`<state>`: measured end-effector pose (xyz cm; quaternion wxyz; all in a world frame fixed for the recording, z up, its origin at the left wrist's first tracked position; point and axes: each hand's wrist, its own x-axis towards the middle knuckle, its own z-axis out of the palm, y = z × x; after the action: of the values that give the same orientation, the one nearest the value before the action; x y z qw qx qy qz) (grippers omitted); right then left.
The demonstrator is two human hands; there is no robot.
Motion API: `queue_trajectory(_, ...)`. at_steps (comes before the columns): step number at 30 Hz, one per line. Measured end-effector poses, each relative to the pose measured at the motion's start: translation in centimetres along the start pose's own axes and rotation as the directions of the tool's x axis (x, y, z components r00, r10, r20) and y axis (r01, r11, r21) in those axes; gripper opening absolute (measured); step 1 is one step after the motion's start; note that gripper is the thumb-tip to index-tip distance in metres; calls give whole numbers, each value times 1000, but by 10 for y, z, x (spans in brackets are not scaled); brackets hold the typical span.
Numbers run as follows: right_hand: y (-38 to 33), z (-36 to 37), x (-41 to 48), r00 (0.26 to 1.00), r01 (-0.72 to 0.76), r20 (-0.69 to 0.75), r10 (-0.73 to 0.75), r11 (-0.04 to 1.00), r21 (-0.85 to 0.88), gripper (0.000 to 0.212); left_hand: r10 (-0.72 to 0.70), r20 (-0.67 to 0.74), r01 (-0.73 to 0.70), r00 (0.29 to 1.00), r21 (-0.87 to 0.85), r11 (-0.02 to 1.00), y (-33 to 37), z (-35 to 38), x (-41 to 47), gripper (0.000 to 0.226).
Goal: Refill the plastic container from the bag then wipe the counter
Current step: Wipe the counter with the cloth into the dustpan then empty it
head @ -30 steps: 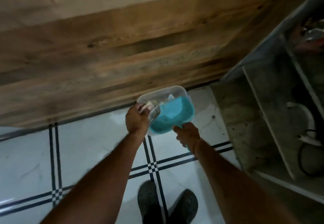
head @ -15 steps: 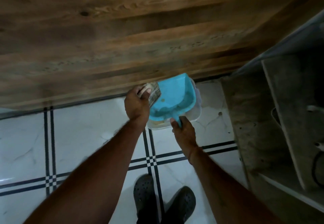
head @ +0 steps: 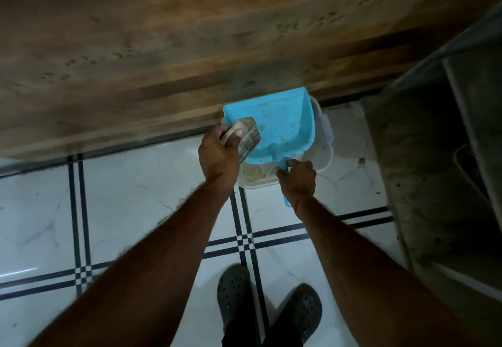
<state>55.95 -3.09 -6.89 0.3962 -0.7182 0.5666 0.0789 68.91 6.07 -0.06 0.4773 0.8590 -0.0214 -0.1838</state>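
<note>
A clear plastic container (head: 324, 153) is held out over the tiled floor just below the wooden counter's front edge (head: 168, 75). A blue dustpan (head: 277, 126) lies across its mouth, with crumbs stuck to its pan. My right hand (head: 297, 178) grips the dustpan's handle. My left hand (head: 218, 153) grips a small brush (head: 248, 138) whose bristles touch the pan's left side. Pale grainy contents (head: 252, 174) show inside the container under the pan. What supports the container is hidden.
White floor tiles with dark stripes (head: 244, 240) lie below. My feet in dark perforated clogs (head: 269, 308) stand at the bottom. A grey concrete shelf unit (head: 423, 156) rises at the right. No bag is in view.
The dustpan has turned from tipped into the container to lying flat over it, pan face up. The view dropped closer to the counter edge. Both hands kept their grips.
</note>
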Motion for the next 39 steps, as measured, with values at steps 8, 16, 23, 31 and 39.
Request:
queue_trajectory(8, -5, -28, -34, 994, 112, -52, -99, 910, 398, 36, -11, 161, 16, 987, -34, 999, 13, -22, -13, 24)
queue_trajectory(16, -87, -175, -124, 919, 119, 149, -365, 617, 778, 34, 98, 514, -50, 852, -107, 993, 151, -80, -56, 20)
queue_trajectory(23, -149, -376, -243, 837, 164, 172, -520, 537, 827, 43, 273, 724, -231, 633, -161, 960, 355, -151, -137, 14)
queue_trajectory(31, -172, -550, -374, 840, 312, -54, -539, 399, 862, 34, 443, 744, -433, 500, -228, 872, 554, -194, -256, 13)
queue_trajectory(39, -154, -628, -428, 876, 383, -293, -384, 181, 906, 31, 460, 734, -369, 499, -300, 880, 624, -156, -336, 41)
